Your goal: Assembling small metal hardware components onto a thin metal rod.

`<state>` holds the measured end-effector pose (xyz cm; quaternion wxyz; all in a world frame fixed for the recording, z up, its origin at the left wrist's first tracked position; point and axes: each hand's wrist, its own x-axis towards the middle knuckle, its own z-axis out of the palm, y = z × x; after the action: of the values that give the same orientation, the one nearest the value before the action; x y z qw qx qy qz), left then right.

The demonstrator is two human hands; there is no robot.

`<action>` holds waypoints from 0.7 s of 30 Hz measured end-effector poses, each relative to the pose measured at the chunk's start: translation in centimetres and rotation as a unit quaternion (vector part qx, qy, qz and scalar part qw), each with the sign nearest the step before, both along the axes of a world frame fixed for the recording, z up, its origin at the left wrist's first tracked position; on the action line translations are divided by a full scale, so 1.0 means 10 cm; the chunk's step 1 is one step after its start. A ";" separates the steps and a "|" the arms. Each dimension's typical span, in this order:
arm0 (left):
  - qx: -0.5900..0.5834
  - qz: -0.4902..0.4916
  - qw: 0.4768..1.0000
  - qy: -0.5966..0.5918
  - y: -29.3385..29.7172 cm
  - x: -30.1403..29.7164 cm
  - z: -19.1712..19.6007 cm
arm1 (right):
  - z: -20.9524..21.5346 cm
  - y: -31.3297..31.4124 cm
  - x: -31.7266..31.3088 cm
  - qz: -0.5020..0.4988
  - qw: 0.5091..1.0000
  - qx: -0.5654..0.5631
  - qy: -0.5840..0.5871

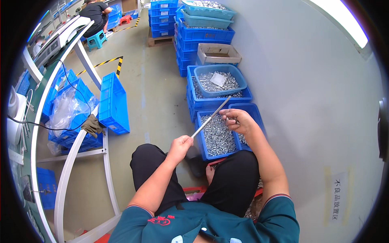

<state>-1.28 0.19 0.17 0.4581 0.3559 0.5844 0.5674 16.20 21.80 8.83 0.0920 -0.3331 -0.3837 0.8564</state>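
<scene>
My left hand (179,149) is closed around the lower end of a thin, straight metal rod (208,119), which slants up to the right. Close to the rod's upper part is my right hand (240,121), its fingers curled in over small silvery metal parts; their exact kind is too small to make out. Below the rod stands a blue bin (201,150) filled with small shiny metal pieces (219,139). A second blue bin (256,114) sits beside it, partly hidden by my right hand and forearm.
Beyond the bins, a light-blue basket (197,79) of metal parts rests on a blue crate, with stacked crates (206,35) behind. A white wall (308,105) runs along the right. To the left are a white-framed bench (65,178) and an upright blue crate (114,103). Another person sits far off.
</scene>
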 end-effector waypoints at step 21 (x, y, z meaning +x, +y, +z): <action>-0.003 -0.006 0.999 0.035 -0.04 0.01 0.01 | -0.16 0.19 0.10 -0.190 0.975 -0.055 0.100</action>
<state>-1.21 -0.17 0.29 0.4416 0.3779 0.5996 0.5501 17.24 23.66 7.24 0.2726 -0.3172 -0.2545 0.8720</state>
